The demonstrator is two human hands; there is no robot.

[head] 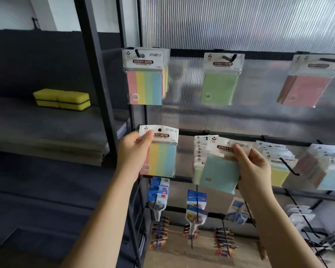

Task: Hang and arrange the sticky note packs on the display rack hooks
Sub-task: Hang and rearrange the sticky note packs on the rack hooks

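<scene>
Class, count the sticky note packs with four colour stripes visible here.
2 clearly: one hanging on the top-left hook, one held in the left hand. More hang behind the top one, partly hidden.

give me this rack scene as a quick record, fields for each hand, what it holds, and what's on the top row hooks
left hand: left hand grips the header card of a striped four-colour sticky note pack
right hand: right hand holds a blue-green sticky note pack by its header, tilted
top row hooks: striped packs, a green pack, pink packs
middle row: stacks of packs on hooks behind the right hand
left shelf: yellow sponges
</scene>
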